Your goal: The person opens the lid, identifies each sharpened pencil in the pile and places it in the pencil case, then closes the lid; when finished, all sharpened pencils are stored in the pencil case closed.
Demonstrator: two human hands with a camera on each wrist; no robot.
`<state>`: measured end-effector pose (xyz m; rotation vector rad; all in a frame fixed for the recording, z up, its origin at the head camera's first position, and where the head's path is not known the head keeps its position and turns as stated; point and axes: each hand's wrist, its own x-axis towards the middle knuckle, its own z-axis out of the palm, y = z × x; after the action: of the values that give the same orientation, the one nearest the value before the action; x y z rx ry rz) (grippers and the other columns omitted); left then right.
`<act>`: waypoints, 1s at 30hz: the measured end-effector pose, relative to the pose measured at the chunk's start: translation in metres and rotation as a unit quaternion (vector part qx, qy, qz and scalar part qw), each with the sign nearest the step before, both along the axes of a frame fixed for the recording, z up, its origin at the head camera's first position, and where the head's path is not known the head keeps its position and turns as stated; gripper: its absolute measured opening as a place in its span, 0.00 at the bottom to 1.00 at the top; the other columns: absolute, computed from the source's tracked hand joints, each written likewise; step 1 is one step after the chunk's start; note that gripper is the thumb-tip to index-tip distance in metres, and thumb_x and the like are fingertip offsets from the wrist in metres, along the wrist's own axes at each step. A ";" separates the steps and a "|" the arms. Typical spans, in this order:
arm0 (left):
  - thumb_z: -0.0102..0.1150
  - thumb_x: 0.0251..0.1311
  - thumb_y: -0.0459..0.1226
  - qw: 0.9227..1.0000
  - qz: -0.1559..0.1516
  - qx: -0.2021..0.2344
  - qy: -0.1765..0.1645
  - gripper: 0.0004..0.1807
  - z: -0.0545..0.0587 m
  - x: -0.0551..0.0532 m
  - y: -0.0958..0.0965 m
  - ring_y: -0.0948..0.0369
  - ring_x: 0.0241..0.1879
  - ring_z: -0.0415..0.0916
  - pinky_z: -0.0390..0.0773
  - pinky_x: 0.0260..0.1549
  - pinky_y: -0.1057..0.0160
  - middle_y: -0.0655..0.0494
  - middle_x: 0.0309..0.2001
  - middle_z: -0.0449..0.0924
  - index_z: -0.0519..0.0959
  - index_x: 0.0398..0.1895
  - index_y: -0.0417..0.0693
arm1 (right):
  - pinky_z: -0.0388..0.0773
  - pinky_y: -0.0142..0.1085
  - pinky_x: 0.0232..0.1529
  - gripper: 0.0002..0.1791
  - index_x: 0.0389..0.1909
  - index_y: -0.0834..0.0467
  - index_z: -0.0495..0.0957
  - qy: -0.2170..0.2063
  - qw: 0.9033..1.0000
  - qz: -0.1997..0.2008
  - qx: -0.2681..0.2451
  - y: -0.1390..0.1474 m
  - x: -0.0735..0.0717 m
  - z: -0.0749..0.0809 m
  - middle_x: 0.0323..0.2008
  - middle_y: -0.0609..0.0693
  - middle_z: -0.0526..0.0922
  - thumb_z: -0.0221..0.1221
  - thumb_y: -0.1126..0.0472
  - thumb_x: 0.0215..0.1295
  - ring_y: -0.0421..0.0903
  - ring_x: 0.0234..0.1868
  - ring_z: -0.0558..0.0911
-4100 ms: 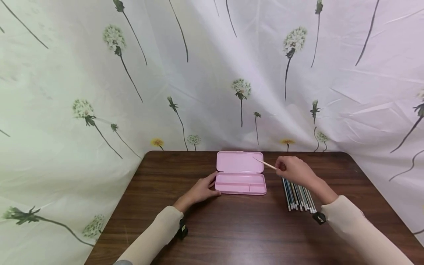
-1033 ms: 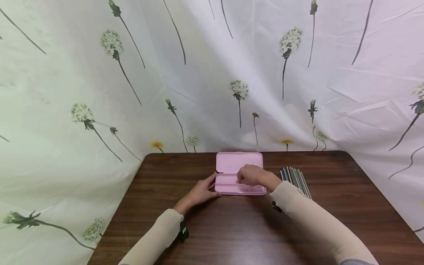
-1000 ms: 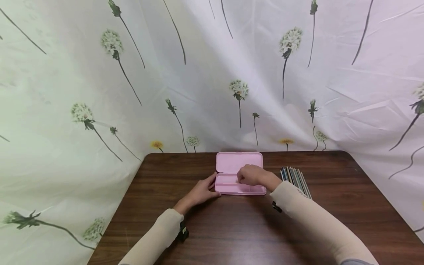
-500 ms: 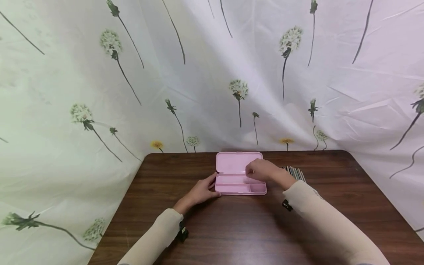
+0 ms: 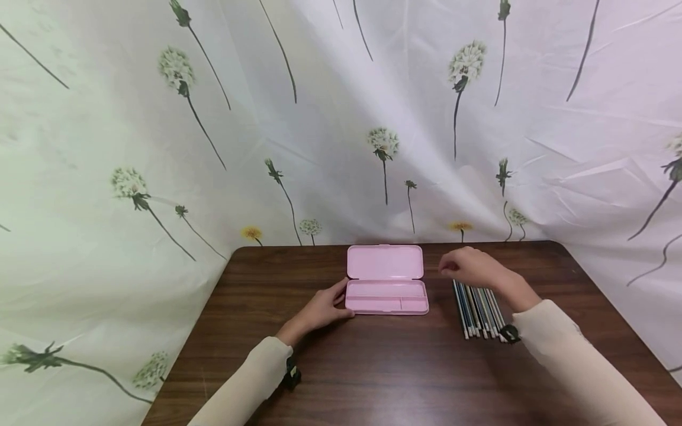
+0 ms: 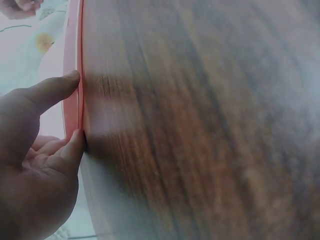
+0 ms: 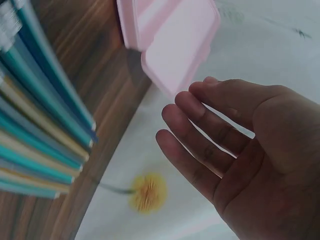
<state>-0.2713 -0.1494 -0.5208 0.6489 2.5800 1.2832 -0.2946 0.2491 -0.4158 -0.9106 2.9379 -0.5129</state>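
Observation:
A pink pencil case lies with its lid folded back at the rear of the table. Its base has a long back compartment and a divided front one. My left hand holds the left end of the base, thumb at the front corner and fingers by the hinge side. In the left wrist view, fingertips press the case's pink edge. My right hand hovers over the far ends of several pencils laid side by side. Its fingers are loosely bent with nothing between them, as the right wrist view shows.
The brown wood-grain table ends at a white curtain printed with dandelions. The pencils lie to the right of the case, their eraser ends towards me. A small black wrist camera hangs under the right sleeve near them.
My right hand, which held a pale pencil about four seconds ago, dipped into the case's back compartment. It has since risen and moved right, without the pencil, to the row. The left hand stays put.

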 end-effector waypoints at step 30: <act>0.75 0.63 0.32 1.000 0.001 0.007 -0.020 0.50 0.000 0.000 -0.004 0.44 0.75 0.71 0.77 0.71 0.51 0.35 0.82 0.58 0.57 0.83 0.34 | 0.77 0.37 0.30 0.07 0.39 0.62 0.87 -0.093 0.986 -0.135 -0.038 0.106 0.027 -0.052 0.31 0.49 0.87 0.62 0.62 0.74 0.42 0.31 0.79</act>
<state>-0.2714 -0.1537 -0.5209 0.6181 2.5426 1.3031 -0.2673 0.3555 -0.4678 -0.4414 2.8984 -0.6836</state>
